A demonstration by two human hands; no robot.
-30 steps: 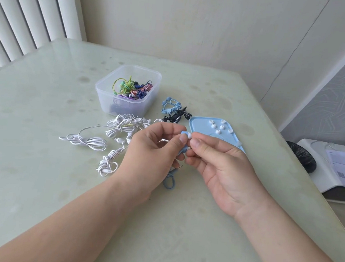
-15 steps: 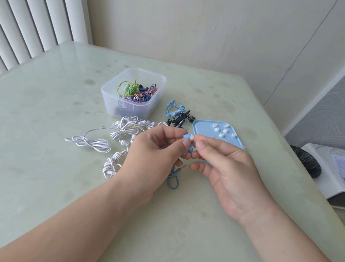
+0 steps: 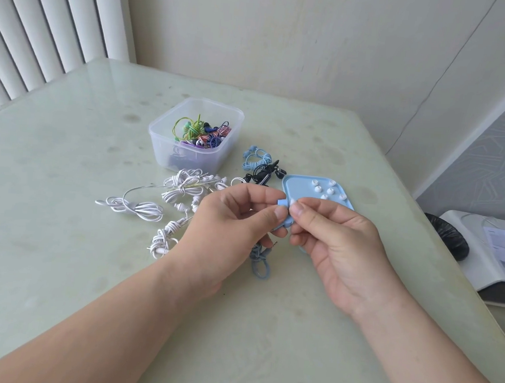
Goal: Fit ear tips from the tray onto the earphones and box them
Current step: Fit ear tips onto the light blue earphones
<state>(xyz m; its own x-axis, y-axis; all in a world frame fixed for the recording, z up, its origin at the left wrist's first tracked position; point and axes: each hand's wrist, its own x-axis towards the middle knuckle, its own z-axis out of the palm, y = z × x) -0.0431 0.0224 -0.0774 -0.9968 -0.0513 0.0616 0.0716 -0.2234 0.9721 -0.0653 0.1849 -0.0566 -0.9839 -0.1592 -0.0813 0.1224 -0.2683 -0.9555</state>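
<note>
- The left hand [image 3: 230,226] pinches a blue earbud [image 3: 281,203] between thumb and forefinger; its blue cable [image 3: 259,263] hangs down to the counter [image 3: 67,152].
- The right hand [image 3: 340,246] pinches a white ear tip [image 3: 292,201], held right against the earbud.
- Just behind the hands lies the light-blue tray [image 3: 298,184], with loose ear tips [image 3: 321,189] on it.
- Left of the tray lie black earphones [image 3: 263,174], coiled blue earphones [image 3: 257,158] and white earphone bundles [image 3: 182,188].
- Farther back, a clear box [image 3: 187,153] holds coloured earphones [image 3: 201,131].
</note>
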